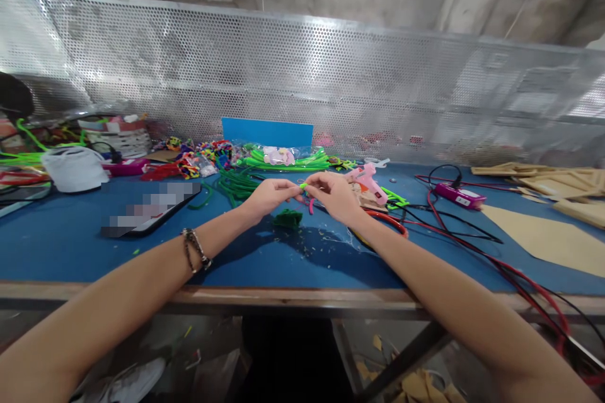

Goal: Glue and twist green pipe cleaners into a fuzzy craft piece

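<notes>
Above the middle of the blue table, my left hand (273, 196) and my right hand (336, 194) meet at the fingertips, both closed in a pinch. Between them shows a small bright green piece (304, 186), too small to name; fingers cover part of it. A short pink strip (311, 205) hangs just beneath the right fingers. Below my hands, a dark green fuzzy bundle (288, 219) lies on the table. Close behind my right hand rests a pink glue gun (371, 184). Dark green pipe cleaners (236, 186) are spread behind my left hand.
Bright green stems (302, 160) lie in plastic before a blue panel (267, 131). A tablet (151, 209) and white cap (75, 168) sit left. At right are a purple power strip (459, 196), tangled cables (467, 247), cardboard (543, 236) and wooden pieces (543, 181).
</notes>
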### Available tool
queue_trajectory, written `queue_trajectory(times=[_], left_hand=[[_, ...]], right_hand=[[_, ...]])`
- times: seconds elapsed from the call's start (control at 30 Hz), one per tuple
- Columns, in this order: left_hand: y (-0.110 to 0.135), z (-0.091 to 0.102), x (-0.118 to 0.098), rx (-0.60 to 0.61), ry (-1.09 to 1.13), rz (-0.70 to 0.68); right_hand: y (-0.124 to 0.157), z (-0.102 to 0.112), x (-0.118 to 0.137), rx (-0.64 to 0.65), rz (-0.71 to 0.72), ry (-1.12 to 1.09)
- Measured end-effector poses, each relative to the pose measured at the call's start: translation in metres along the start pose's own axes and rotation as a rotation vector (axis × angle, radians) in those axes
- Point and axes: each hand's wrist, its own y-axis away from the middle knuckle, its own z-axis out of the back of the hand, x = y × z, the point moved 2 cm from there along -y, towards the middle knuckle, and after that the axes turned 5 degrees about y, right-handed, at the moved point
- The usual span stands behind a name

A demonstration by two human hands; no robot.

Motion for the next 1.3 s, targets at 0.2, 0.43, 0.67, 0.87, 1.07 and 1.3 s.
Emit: queue_trajectory(times=[0.2,0.43,0.67,0.87,1.07,1.3], left_hand=[[-0.001,0.000,0.002,-0.002,0.028,0.039],[0.001,0.001,-0.005,0.021,-0.186,-0.010],[0.000,0.015,-0.003,0.414,-0.767,-0.437],[-0.002,0.017,0.005,0.640,-0.751,-0.349],[-0.003,0.016,0.010,0.623,-0.467,-0.210],[-0.003,0.008,0.012,0.680,-0.340,-0.208]], right_hand=[[0.002,0.002,0.006,0.051,0.312,0.421],[0.011,-0.007,0.012,0.256,0.368,0.949],[0.003,0.001,-0.001,0.199,0.154,0.461],[0.000,0.013,-0.002,0.245,-0.018,0.081],[0.005,0.009,0.007,0.239,0.007,0.052],[0.009,-0.001,0.006,0.141,0.295,0.179]])
